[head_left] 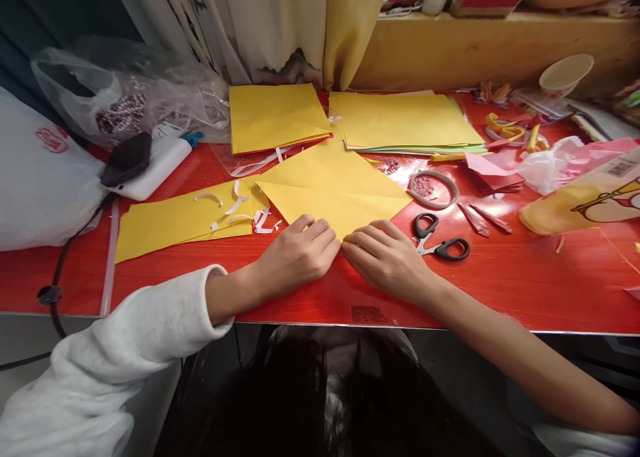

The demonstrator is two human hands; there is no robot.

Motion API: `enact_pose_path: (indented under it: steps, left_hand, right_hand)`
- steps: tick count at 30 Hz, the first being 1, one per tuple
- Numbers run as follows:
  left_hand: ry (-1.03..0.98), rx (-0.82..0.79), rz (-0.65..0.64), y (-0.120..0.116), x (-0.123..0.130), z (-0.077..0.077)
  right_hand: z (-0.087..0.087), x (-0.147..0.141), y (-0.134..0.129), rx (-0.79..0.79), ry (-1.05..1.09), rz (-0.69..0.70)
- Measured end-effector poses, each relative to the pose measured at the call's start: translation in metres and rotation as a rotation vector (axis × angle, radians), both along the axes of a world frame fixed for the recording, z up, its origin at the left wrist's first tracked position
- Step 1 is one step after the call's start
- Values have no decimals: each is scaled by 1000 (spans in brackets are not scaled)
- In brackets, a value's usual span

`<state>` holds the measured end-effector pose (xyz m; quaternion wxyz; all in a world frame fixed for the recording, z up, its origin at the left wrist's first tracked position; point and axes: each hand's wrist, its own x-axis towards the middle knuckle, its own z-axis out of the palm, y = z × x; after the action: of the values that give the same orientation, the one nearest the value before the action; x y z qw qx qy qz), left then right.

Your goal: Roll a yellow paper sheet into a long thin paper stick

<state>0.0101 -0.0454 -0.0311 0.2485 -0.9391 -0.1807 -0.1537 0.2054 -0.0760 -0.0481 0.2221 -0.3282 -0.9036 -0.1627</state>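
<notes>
The yellow paper sheet (pixel 335 184) lies cornerwise on the red table (pixel 525 284), its near corner between the left hand (pixel 303 249) and the right hand (pixel 387 254). Their fingers are bent at its edges; whether they pinch, one cannot tell. Probably it is light, easily creased, best held softly by edges.

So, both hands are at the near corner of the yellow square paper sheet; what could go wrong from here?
The left hand and right hand meet at one corner of the yellow square paper sheet, so uneven pressure might crease it crookedly.
The black-handled metal scissors lie close beside the right hand, which could knock them.
Small white paper scraps near the sheet's left edge might slip underneath.
</notes>
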Motion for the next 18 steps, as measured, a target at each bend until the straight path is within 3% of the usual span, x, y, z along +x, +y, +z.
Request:
enact_pose_path:
  steps: [18]
  left_hand:
    - [-39, 43, 27, 2, 0, -3]
  right_hand:
    - [-2, -1, 5, 31, -25, -18]
